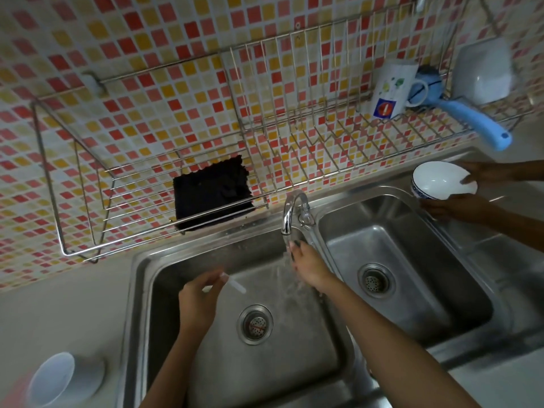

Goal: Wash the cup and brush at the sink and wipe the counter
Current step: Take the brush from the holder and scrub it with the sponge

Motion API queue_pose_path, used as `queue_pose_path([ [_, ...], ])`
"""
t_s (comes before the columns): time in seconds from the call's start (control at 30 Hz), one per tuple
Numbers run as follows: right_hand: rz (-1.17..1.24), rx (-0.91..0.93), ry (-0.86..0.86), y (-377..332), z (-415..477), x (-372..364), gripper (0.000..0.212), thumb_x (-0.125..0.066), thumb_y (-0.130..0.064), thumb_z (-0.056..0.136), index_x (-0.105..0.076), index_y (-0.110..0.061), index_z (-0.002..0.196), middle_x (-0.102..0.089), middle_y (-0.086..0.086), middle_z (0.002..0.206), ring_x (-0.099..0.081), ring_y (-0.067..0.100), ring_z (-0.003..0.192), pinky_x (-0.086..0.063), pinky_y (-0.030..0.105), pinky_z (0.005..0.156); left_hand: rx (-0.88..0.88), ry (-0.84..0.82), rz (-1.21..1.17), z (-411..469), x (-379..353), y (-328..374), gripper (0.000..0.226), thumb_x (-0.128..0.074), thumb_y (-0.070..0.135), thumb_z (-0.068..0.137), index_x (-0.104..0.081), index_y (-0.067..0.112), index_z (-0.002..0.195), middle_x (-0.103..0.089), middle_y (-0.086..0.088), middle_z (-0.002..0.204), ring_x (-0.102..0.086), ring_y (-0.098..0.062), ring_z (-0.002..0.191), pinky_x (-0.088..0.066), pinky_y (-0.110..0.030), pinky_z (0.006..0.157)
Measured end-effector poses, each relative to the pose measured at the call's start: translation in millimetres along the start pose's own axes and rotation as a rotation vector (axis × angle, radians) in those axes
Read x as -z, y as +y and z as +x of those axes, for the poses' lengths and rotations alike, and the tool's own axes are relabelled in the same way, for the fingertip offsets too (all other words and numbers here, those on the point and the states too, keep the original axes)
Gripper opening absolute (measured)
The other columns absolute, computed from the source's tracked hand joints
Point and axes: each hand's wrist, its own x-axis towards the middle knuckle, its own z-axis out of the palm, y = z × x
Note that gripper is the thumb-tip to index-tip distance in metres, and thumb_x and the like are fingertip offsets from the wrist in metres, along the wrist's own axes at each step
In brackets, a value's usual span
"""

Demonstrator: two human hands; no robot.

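A: What sits nearest?

B: At the near left, on the pale bench (73, 304), a white plastic cup (63, 378) lies tipped, its mouth facing the camera. It is well apart from both hands.

A: And the hands?

B: Both reach over the left basin of the stainless steel double sink (223, 372). The left hand (198, 298) hovers above the basin, its grip pinched together on a thin, pale, stick-like object (235, 285); it is blurred, so I cannot tell whether this is the brush. The right hand (309, 265) is under the running water from the curved chrome tap (290, 213), fingers loosely apart, clamped on nothing.

A: Farther back?

B: At the far right, beside the right basin, a second person's two hands hold a white bowl with a blue patterned band (443, 181). On the red, orange and cream mosaic tile wall hangs a wire dish rack (294, 136). A black square cloth (212, 191) rests in its left part. In the right part stand a white printed mug (394, 89), a blue-handled scoop (477, 122) and a white upturned container (482, 72).
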Motion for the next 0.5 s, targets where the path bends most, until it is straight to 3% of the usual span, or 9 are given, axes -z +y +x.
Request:
queue_pose_path([
  [0.13,-0.113,0.011,0.081,-1,23,10,0.033,-0.036,-0.032,0.103,-0.059,-0.009,0.099,-0.061,0.007,0.085,-0.058,0.023,0.078,-0.043,0.032,0.072,-0.007,0.001,-0.026,-2,-2,-1,0.020,-0.070,0.014,0.086,-0.074,0.010,0.105,-0.072,0.003,0.099,-0.062,-0.003,0.088,-0.039,-0.005,0.074],
  [0.23,-0.030,-0.019,-0.040,-2,38,16,0.031,-0.036,-0.031,0.102,-0.052,-0.013,0.123,-0.061,0.009,0.098,-0.062,0.021,0.069,-0.051,0.039,0.069,-0.008,0.005,-0.021,-1,-2,-3,0.019,-0.070,0.015,0.086,-0.075,0.010,0.104,-0.072,0.003,0.097,-0.063,-0.004,0.087,-0.039,-0.004,0.073],
  [0.3,0.035,-0.048,-0.017,-3,46,24,0.034,-0.038,-0.031,0.102,-0.045,-0.020,0.134,-0.058,0.006,0.107,-0.063,0.016,0.070,-0.052,0.033,0.062,-0.002,0.010,-0.021,0,-1,-4,0.018,-0.070,0.016,0.086,-0.074,0.011,0.103,-0.071,0.004,0.095,-0.064,-0.006,0.087,-0.041,-0.008,0.074],
  [0.4,0.171,-0.098,0.052,-5,52,38,0.029,-0.039,-0.031,0.102,-0.050,-0.015,0.124,-0.061,0.014,0.101,-0.059,0.018,0.066,-0.049,0.029,0.052,-0.027,0.046,-0.007,-1,5,-6,0.012,-0.071,0.015,0.085,-0.074,0.014,0.096,-0.067,0.006,0.092,-0.064,-0.009,0.084,-0.046,-0.022,0.082],
  [0.5,0.271,-0.116,0.102,-15,45,49,0.024,-0.040,-0.028,0.102,-0.054,-0.009,0.108,-0.061,0.013,0.084,-0.059,0.021,0.058,-0.044,0.024,0.041,-0.010,0.066,-0.018,-4,17,-7,0.008,-0.070,0.018,0.086,-0.072,0.019,0.094,-0.067,0.005,0.091,-0.065,-0.010,0.084,-0.044,-0.014,0.071],
])
